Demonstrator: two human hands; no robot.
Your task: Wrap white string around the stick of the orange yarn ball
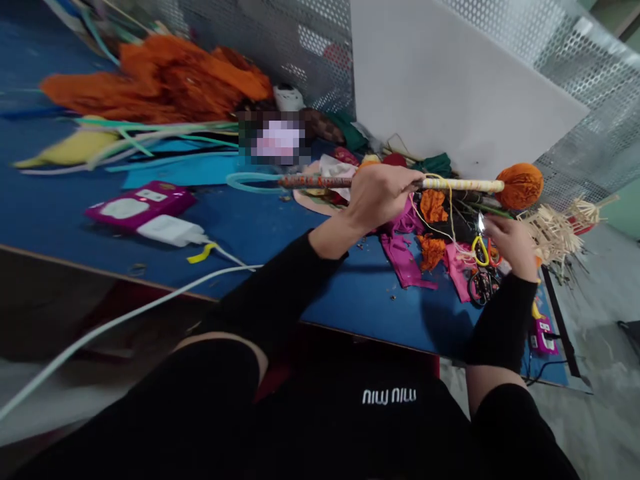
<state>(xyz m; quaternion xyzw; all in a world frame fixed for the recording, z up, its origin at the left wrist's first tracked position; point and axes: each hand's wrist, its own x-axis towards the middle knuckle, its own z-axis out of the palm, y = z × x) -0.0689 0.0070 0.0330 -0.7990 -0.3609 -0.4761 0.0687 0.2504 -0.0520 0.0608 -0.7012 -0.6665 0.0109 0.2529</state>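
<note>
My left hand (377, 193) is closed around a long stick (460, 185), held level above the table. Pale yellow thread is wound on its right part, and a darker patterned wrap covers the left part. An orange ball (521, 187) of crinkled material caps the right end. Loose yellow thread (450, 217) hangs from the stick near my left hand. My right hand (513, 243), slightly blurred, has its fingers curled at the blades of scissors (480, 252) with yellow and orange handles. Pink cloth strips (407, 260) and orange scraps (433, 252) lie beneath.
On the blue table (240, 220) stand a purple power socket (143, 203) and a white plug (173, 230) with its cable. Orange crinkled material (175, 83) is heaped at the back left. A white board (450, 87) leans behind. Pale dried stalks (555, 233) stick out at the right.
</note>
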